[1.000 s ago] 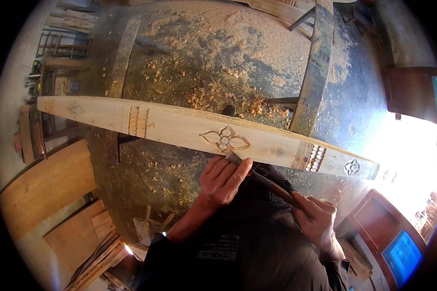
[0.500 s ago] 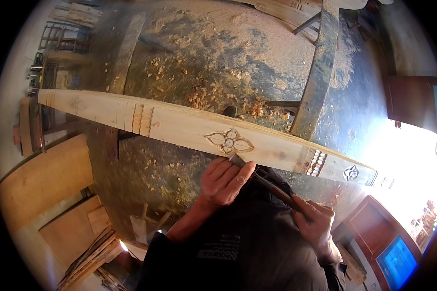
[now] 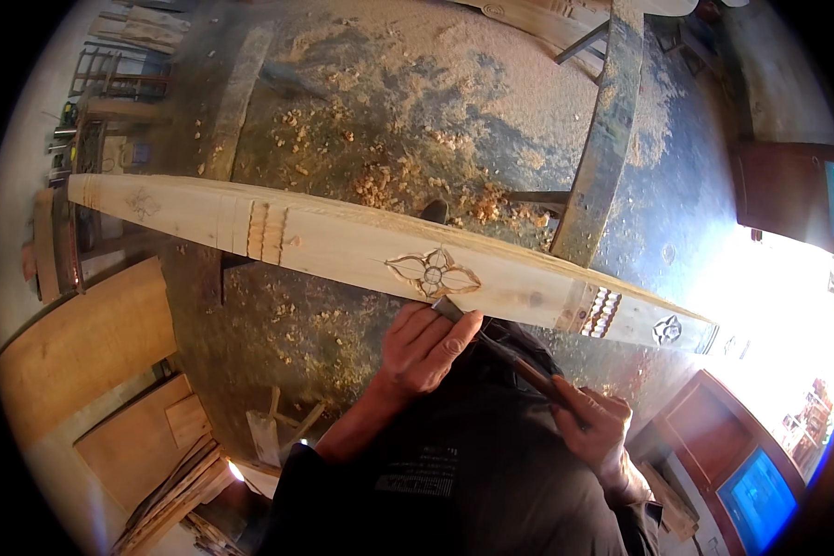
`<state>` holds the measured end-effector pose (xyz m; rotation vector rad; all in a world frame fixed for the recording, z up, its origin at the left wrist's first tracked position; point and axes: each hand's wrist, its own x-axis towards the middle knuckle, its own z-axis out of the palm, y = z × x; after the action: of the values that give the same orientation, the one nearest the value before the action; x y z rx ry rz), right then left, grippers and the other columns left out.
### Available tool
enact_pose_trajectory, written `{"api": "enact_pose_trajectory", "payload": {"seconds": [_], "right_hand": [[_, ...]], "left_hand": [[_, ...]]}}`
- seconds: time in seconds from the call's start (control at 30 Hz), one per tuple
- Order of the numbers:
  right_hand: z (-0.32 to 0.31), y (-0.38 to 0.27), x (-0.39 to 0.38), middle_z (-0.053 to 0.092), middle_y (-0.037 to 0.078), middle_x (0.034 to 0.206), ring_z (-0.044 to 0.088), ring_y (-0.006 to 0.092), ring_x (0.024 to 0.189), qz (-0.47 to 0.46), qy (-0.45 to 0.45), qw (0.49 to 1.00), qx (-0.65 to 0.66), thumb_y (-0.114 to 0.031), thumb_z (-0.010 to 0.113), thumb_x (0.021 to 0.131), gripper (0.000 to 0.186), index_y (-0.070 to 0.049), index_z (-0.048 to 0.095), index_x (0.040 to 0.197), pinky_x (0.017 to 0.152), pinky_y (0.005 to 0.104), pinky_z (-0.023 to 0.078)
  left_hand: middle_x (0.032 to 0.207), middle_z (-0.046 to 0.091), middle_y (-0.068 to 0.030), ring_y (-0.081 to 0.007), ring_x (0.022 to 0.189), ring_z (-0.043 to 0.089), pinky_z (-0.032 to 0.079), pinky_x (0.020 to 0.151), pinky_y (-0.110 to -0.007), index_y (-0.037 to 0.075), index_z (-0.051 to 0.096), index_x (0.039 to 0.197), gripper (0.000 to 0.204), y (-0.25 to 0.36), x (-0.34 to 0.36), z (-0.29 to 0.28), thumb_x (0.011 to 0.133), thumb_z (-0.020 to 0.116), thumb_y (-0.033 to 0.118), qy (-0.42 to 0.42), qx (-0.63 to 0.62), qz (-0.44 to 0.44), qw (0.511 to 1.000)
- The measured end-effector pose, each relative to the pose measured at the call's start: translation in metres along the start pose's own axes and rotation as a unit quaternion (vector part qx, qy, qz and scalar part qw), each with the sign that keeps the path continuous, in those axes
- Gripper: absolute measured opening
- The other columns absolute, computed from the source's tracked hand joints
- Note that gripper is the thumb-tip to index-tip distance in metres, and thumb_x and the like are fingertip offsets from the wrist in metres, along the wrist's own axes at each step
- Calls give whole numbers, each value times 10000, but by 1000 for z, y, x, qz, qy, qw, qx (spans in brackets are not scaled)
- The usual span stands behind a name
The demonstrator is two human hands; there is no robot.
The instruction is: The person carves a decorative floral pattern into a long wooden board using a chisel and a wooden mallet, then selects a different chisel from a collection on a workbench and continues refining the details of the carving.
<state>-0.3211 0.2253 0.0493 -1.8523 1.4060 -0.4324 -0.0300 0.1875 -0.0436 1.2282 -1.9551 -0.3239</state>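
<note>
Head view: 1 long pale wooden beam [image 3: 361,241] with carved decoration, lying crosswise in front of the torso, over 2 worn grey wooden trestles: left trestle [image 3: 241,102], right trestle [image 3: 598,157].

1 chisel [image 3: 534,376], flat grey metal blade, brown wooden handle. Blade end is at the beam's near edge, just below the middle flower [image 3: 434,271]; can't tell if it touches.

2 bare hands, both on the chisel. Left hand [image 3: 422,357] pinches the blade end between thumb and fingers; right hand [image 3: 593,422] is wrapped round the handle.

Beam face: 2 ridged bands, left band [image 3: 267,232] and right band [image 3: 602,313]. 3 clear flowers: middle one cut with brown edges, left flower [image 3: 142,203] faint lines, right flower [image 3: 667,329] dark relief. Marks at the far right end washed out by glare.

Room: dark mottled floor [image 3: 296,324], pale sawdust [image 3: 547,93] across the far part, curled tan shavings [image 3: 385,185] in clumps. Right: red-brown panelled furniture [image 3: 709,426] with 1 blue pane [image 3: 758,485]. Lower left: yellowish wooden panel [image 3: 83,343], stack of rough wood strips [image 3: 171,505].
</note>
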Motion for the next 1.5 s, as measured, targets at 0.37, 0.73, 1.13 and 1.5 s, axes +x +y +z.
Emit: {"api": "enact_pose_trajectory", "payload": {"seconds": [0.37, 0.73, 1.13, 1.5], "right_hand": [[6, -4, -4, 653, 130, 721, 652, 279, 543, 10, 13, 1000, -5, 3, 839, 791, 515, -49, 800, 1302, 525, 397, 523], [15, -4, -9, 700, 140, 753, 684, 278, 568, 17, 35, 999, 9, 12, 824, 789, 506, -49, 809, 1291, 543, 387, 544], [23, -5, -6, 711, 136, 758, 702, 269, 584, 20, 52, 998, 23, 11, 832, 807, 471, -50, 811, 1274, 548, 380, 546], [7, -12, -4, 725, 114, 771, 701, 257, 588, -91, 46, 994, -43, -14, 861, 768, 494, -17, 808, 1259, 542, 375, 552]], "left_hand": [[961, 754, -66, -229, 846, 703, 554, 803, -403, -12, 770, 1256, 348, -3, -1, -1, 913, 816, 21, -1, -18, 4, 1000], [964, 750, -73, -244, 856, 699, 548, 788, -407, -19, 765, 1257, 353, -7, -2, -1, 909, 791, 31, 2, -32, 16, 999], [991, 762, -100, -259, 873, 709, 542, 769, -413, -35, 751, 1277, 380, -8, 1, -5, 902, 801, 3, -20, -52, 13, 998], [978, 784, -123, -261, 853, 753, 593, 725, -381, -30, 750, 1230, 300, -5, 0, -12, 939, 809, 13, 50, 8, 57, 997]]}}
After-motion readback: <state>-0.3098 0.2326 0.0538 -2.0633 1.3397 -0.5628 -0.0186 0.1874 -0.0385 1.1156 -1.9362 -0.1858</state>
